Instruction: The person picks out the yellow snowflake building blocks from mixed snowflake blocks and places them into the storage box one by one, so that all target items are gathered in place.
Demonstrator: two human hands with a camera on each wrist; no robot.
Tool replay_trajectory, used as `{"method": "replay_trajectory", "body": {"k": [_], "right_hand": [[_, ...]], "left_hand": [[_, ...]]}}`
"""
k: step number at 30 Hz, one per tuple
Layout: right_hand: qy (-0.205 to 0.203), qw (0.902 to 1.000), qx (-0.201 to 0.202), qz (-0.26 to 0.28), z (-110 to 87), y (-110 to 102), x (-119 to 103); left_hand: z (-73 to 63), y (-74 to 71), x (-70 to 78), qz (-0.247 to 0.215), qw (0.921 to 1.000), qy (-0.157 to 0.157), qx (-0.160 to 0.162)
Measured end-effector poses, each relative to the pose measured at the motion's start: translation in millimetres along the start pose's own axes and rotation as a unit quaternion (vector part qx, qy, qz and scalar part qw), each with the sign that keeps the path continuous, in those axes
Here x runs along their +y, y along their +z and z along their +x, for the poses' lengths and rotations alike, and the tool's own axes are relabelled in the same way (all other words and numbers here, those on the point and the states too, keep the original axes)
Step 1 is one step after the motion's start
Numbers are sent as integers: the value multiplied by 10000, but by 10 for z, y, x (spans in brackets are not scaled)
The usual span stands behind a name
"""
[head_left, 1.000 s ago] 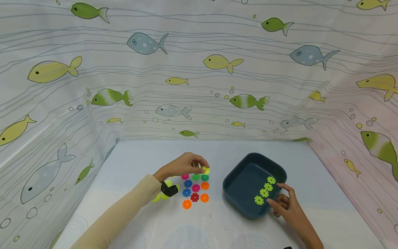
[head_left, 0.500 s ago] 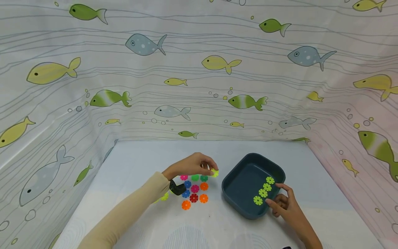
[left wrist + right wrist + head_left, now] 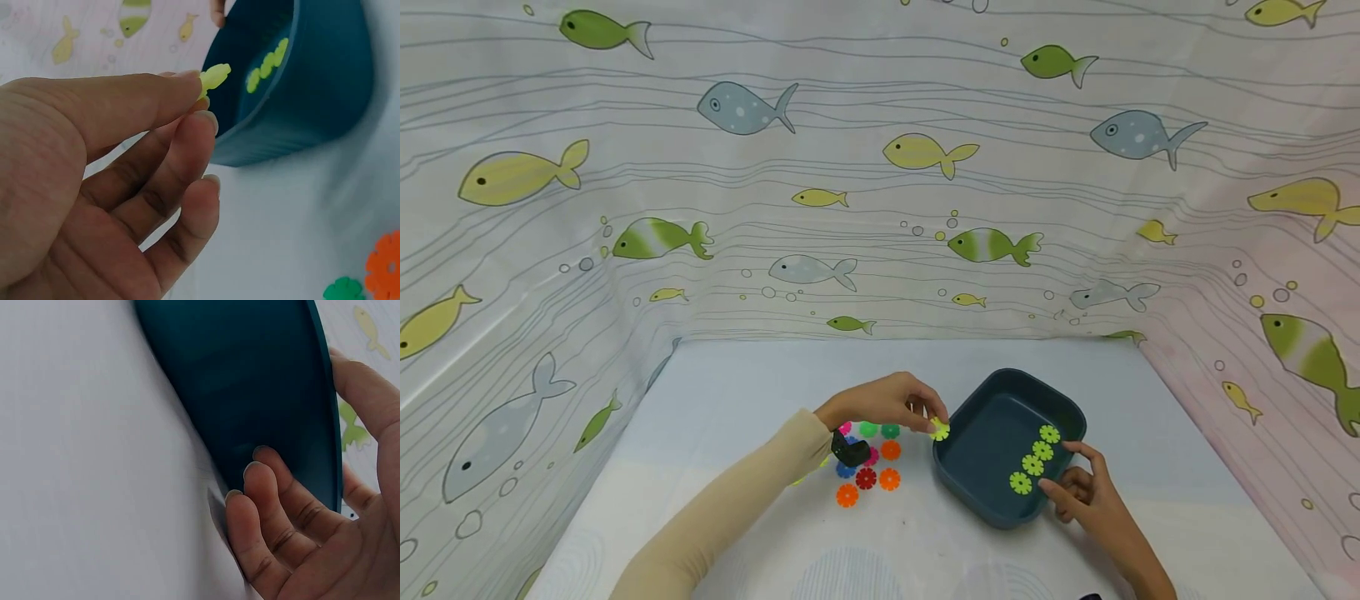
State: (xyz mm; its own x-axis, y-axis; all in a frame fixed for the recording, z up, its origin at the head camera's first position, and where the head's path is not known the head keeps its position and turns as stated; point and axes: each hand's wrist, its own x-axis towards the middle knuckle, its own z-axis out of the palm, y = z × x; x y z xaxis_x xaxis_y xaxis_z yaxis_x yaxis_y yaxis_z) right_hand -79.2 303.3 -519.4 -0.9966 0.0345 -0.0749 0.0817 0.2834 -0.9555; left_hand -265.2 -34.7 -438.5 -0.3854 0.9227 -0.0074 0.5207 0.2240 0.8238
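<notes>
Pinched disc (image 3: 215, 76): bright yellow-green, thin, notched edge, flower-like.

The left hand (image 3: 891, 402) has carried its yellow disc (image 3: 940, 430) toward three o'clock, from beside the coloured discs (image 3: 866, 478) to the tray's (image 3: 988, 454) nine o'clock edge; the black wristband (image 3: 852, 453) now partly covers blue and pink discs.

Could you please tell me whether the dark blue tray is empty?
Not empty: the head view shows four yellow-green discs in a row inside the tray.
</notes>
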Motion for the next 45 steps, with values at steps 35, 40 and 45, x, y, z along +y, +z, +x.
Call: {"method": "replay_trajectory", "body": {"k": [35, 40, 45], "right_hand": [[-12, 10000, 65, 42, -7, 4, -25], [16, 10000, 76, -2, -1, 0, -20], [-3, 10000, 81, -43, 6, -9, 1]], "left_hand": [[787, 281, 161, -474, 9897, 230, -1331], [903, 314, 165, -584, 9868, 245, -1488], [1001, 370, 157, -672, 9840, 160, -1640]]}}
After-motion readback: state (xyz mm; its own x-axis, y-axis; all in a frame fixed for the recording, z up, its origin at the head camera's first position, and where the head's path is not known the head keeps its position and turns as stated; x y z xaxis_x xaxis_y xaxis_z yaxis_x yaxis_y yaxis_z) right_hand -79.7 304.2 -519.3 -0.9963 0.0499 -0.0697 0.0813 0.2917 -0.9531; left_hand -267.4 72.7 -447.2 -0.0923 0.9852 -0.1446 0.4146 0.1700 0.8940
